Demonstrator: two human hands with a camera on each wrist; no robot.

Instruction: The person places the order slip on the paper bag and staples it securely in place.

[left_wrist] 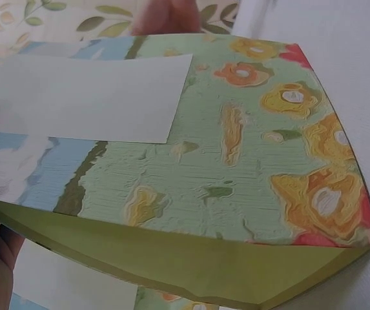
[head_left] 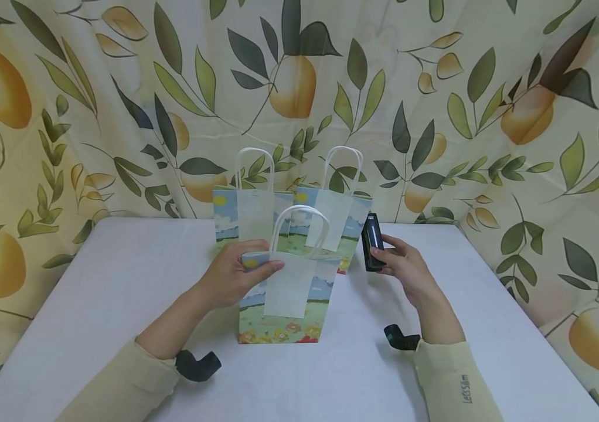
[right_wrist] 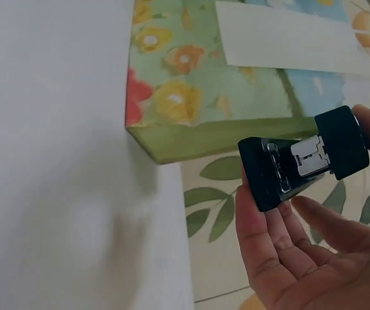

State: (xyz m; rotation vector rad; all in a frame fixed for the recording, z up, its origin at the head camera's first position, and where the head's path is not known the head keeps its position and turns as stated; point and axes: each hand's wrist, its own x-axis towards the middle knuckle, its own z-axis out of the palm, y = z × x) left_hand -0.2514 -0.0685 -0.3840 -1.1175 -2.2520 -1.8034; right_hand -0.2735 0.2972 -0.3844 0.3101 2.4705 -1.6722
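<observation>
A paper gift bag (head_left: 281,329) with a painted meadow and flowers stands upright at the front middle of the table. My left hand (head_left: 231,276) pinches its upper left edge, thumb across the front and fingers behind. A blank white paper strip (head_left: 288,290) lies down the bag's front. To the right, my right hand (head_left: 410,269) holds a black stapler (head_left: 371,243) upright beside the back bags. In the right wrist view the stapler (right_wrist: 343,145) shows its metal nose and anvil plate, with a gap between them. Thumb and fingers hold it from opposite sides.
Behind the front bag stand two matching bags, a back left one (head_left: 225,215) and a back right one (head_left: 361,215), each with white handles and a white strip. A patterned curtain (head_left: 299,88) hangs behind the white table (head_left: 141,264). Black wrist mounts (head_left: 199,366) jut inward from the sleeves.
</observation>
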